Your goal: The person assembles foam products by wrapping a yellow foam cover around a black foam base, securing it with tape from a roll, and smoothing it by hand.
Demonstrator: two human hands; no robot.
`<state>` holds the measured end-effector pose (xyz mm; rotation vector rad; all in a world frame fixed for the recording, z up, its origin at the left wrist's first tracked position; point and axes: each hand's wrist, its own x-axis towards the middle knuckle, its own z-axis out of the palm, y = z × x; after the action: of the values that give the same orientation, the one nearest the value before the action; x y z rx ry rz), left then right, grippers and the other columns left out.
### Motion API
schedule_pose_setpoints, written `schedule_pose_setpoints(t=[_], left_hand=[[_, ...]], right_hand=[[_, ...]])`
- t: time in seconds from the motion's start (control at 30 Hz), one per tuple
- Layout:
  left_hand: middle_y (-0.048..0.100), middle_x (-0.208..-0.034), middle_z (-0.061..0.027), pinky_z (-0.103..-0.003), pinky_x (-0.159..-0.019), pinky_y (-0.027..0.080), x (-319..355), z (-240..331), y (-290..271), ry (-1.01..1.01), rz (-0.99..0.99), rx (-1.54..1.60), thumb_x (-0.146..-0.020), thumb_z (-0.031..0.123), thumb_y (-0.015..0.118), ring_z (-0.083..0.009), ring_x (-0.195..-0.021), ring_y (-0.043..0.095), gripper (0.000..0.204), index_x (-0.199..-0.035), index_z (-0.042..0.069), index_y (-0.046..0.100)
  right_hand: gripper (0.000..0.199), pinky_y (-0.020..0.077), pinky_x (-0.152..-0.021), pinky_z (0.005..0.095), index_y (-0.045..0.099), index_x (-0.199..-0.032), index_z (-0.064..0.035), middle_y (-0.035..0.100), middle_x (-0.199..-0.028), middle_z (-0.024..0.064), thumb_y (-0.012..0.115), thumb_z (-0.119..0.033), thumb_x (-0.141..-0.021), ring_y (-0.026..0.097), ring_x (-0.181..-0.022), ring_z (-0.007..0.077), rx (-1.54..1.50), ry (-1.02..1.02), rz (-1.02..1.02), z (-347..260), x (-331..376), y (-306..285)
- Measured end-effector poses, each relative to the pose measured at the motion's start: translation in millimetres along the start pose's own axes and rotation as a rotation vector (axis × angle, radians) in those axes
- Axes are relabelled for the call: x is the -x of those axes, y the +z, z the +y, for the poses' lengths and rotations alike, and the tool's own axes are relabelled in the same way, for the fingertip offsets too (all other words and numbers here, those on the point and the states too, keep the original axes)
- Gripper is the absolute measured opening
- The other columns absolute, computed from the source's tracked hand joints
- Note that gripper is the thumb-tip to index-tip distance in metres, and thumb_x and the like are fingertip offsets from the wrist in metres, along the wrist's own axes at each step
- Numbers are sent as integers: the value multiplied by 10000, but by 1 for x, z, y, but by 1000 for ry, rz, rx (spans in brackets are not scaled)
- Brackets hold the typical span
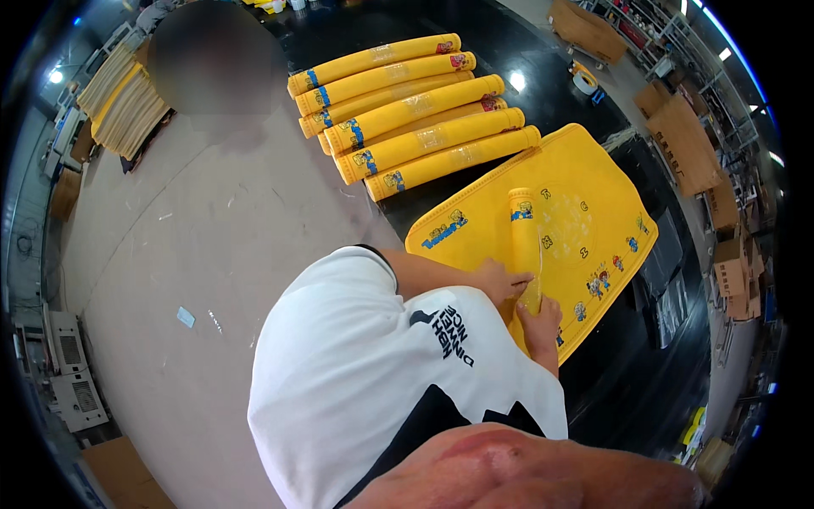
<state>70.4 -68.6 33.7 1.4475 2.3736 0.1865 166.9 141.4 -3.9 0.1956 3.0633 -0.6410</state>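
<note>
A rolled yellow mat point(525, 233) with a blue printed figure near its far end lies across a flat yellow mat point(593, 170) printed with small cartoon figures. My left hand point(496, 282) is closed against the roll's left side, its index finger reaching over the top. At the near end of the roll, my right hand point(541, 325) grips it from the right, thumb on top. A shiny strip like clear tape shows on the roll between my hands. My white sleeves and shirt hide the roll's nearest part.
Several taped yellow rolls point(424, 106) lie side by side on the black table point(585, 411) beyond the flat mat. A tape roll point(584, 80) sits at the far right edge, with clear plastic bags point(672, 312) nearer. Cardboard boxes point(736, 270) stand right. A mat stack point(125, 102) stands far left.
</note>
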Motion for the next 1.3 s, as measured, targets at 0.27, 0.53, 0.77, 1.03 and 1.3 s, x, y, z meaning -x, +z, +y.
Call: schedule_pose_setpoints(t=[0.27, 0.53, 0.77, 1.03, 1.3], left_hand=[[287, -1637, -92, -405, -751, 539, -43, 11, -11, 1, 90, -22, -850, 223, 672, -326, -932, 691, 730, -1519, 102, 407], [169, -1680, -97, -443, -776, 516, 8, 7, -4, -78, -38, 1, -811, 183, 660, -351, -981, 656, 794, -1542, 138, 354], [216, -1661, -128, -448, -805, 508, -29, 23, 0, -102, 111, -8, -779, 221, 704, -353, -1013, 646, 846, -1540, 132, 344], [380, -1564, -180, -473, -896, 529, -10, 0, -1, -88, 119, 195, -740, 323, 749, -395, -1123, 634, 946, -1534, 48, 314], [475, -1470, -223, -445, -886, 546, -34, 0, -2, -96, 137, 255, -736, 375, 776, -384, -1144, 629, 994, -1535, 21, 302]], right_hand=[[789, 452, -990, 485, 460, -1427, 10, 566, -1299, 237, 778, -370, -813, 525, -1179, 435, 301, 247, 101, -46, 14, -10], [824, 426, -1052, 472, 463, -1452, -38, 549, -1386, 215, 820, -323, -766, 495, -1301, 357, -257, 289, 27, 8, 22, -13], [804, 383, -1095, 416, 418, -1495, -121, 523, -1419, 160, 774, -377, -820, 477, -1318, 308, 341, 299, 174, -24, 20, -22], [782, 411, -1074, 472, 399, -1500, -96, 525, -1415, 176, 740, -379, -855, 491, -1304, 349, -82, 378, 0, 12, 13, -35], [723, 396, -1083, 482, 421, -1492, -92, 507, -1418, 131, 705, -358, -883, 472, -1304, 351, 227, 344, 173, -11, 23, -11]])
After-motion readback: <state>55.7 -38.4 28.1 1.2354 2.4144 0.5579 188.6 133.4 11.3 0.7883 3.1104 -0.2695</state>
